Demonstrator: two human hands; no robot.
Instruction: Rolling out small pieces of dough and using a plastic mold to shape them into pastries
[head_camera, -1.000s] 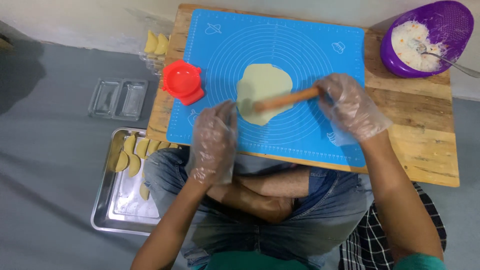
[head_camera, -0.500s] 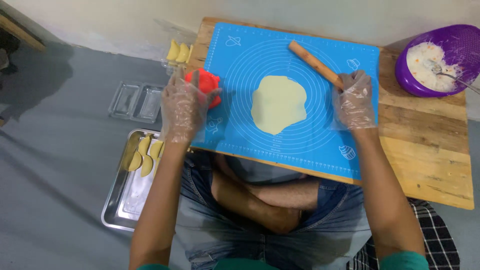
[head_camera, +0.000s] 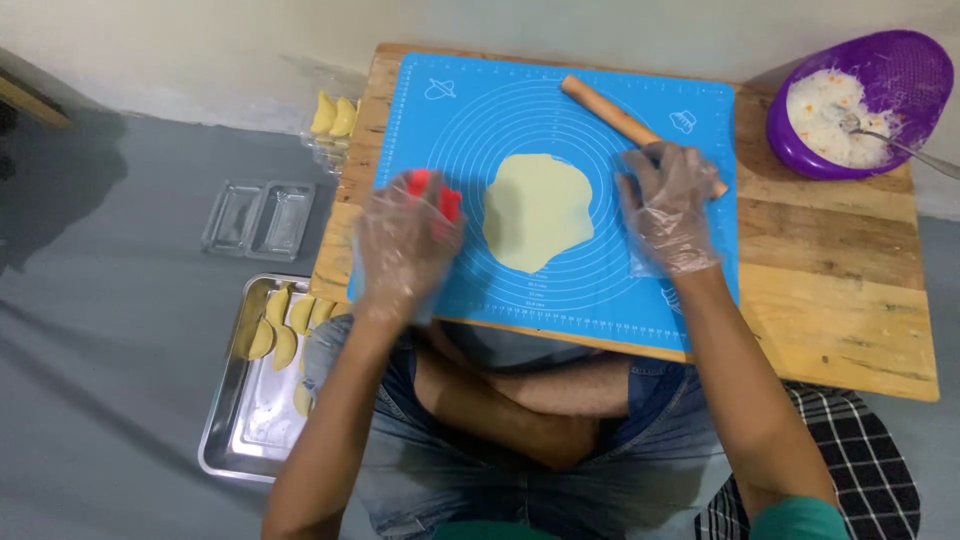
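Observation:
A flat pale yellow dough sheet (head_camera: 538, 208) lies in the middle of a blue silicone mat (head_camera: 600, 270) on a low wooden table (head_camera: 830, 290). My left hand (head_camera: 405, 245), in a clear plastic glove, is closed over a red round cutter (head_camera: 440, 196) just left of the dough. My right hand (head_camera: 668, 205), also gloved, rests open on the mat right of the dough, its fingertips touching the near end of a wooden rolling pin (head_camera: 615, 115) that lies diagonally at the mat's far right.
A purple bowl (head_camera: 905, 75) of white filling with a spoon stands at the table's far right corner. On the grey floor to the left sit a metal tray (head_camera: 245, 420) with folded yellow dumplings, a clear plastic container (head_camera: 258, 217), and more dumplings (head_camera: 334, 115).
My right hand has set the rolling pin down at the mat's far right and drawn back from it. My left hand has picked up the red cutter and brought it toward the dough.

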